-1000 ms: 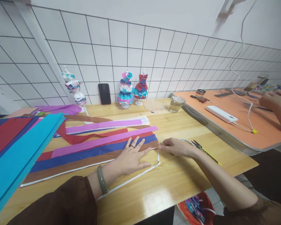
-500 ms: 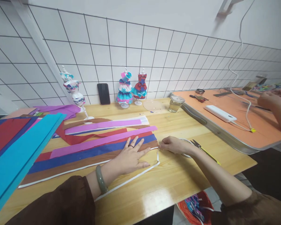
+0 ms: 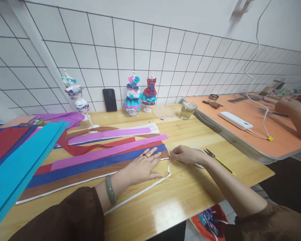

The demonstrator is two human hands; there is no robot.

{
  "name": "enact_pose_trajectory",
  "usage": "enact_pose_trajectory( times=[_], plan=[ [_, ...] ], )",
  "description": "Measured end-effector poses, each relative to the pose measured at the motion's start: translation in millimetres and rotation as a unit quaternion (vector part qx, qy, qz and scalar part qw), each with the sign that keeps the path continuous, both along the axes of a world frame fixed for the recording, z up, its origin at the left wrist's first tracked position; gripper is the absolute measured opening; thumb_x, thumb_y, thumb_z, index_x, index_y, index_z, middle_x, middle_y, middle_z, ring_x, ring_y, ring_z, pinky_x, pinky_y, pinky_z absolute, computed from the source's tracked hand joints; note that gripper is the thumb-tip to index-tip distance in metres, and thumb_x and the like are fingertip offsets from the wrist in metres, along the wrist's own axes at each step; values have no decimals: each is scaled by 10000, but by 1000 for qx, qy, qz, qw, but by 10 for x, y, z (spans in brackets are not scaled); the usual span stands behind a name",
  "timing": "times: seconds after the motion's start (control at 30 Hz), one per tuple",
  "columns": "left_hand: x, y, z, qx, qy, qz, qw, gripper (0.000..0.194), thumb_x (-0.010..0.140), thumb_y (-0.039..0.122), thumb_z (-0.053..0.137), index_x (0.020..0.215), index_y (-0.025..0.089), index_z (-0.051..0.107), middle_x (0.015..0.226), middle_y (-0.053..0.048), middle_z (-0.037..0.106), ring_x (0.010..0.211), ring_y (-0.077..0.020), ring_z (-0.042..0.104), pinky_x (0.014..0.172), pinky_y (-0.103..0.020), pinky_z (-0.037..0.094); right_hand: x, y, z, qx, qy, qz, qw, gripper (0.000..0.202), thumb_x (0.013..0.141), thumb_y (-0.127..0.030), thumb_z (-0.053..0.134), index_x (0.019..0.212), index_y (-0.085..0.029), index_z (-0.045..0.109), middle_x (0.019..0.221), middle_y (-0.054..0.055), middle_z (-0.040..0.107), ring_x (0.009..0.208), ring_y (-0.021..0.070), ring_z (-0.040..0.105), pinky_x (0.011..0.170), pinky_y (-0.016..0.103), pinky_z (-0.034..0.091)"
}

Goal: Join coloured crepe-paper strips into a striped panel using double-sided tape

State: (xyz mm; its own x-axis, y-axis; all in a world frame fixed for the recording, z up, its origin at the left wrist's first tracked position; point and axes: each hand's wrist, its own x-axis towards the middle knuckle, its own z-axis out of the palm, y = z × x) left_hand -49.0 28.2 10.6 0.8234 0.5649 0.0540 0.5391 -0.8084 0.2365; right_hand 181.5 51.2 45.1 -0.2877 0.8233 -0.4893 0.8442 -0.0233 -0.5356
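left hand [image 3: 143, 168] flat, fingers spread over the blue strip [image 3: 102, 165] and brown strip [image 3: 164, 154] — and here's the right hand [image 3: 183, 155], fingertips drawn together just beside their ends, anything pinched i can't tell. narrow white strip [image 3: 65, 188] along the brown edge: looks like lining-up, calling for a light, steady press next.

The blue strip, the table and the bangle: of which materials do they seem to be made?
Blue strip: probably cloth or crepe-like paper, matte; it lies thin and flat, without visible shine.
Table: wood or wood-look board, glossy; grain lines and a bright reflection show.
Bangle: perhaps polished stone or glass; it looks smooth, grey-green, with a soft sheen.
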Motion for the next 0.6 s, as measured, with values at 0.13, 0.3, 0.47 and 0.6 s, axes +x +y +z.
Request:
enact_pose_trajectory(
  times=[0.13, 0.3, 0.47, 0.6],
  plan=[
    [-16, 19, -36, -17, -3, -6, 1000, 716, 829, 627, 207, 1354, 144, 280, 1434, -100, 250, 1338, -249, 106, 1068, -379, 129, -5, 11, 3, -12, 0, -10, 1000, 255, 710, -383, 489, 685, -148, 585, 443, -50, 368, 403, 73, 327, 394, 205, 247],
    [-24, 20, -57, -17, -8, -6, 1000, 716, 831, 627, 200, 1366, 155, 254, 1437, -91, 243, 1337, -242, 114, 1069, -374, 116, 6, 55, -41, -14, -7, -10, 1000, 237, 710, -362, 491, 682, -150, 593, 426, -51, 366, 393, 77, 341, 394, 206, 263],
    [-27, 15, -62, -18, -6, -5, 1000, 693, 839, 618, 191, 1377, 184, 231, 1447, -66, 220, 1340, -238, 98, 1069, -379, 106, 18, 69, -78, -9, -3, -15, 1000, 248, 710, -377, 501, 678, -148, 591, 424, -51, 373, 390, 75, 339, 393, 206, 265],
    [-27, 19, -67, -12, -1, -8, 1000, 646, 845, 610, 186, 1363, 234, 270, 1455, -37, 202, 1342, -236, 84, 1065, -387, 107, 16, 65, -76, -12, -5, -22, 1000, 255, 709, -390, 508, 677, -149, 585, 413, -56, 361, 379, 74, 321, 381, 207, 249]
  ],
)
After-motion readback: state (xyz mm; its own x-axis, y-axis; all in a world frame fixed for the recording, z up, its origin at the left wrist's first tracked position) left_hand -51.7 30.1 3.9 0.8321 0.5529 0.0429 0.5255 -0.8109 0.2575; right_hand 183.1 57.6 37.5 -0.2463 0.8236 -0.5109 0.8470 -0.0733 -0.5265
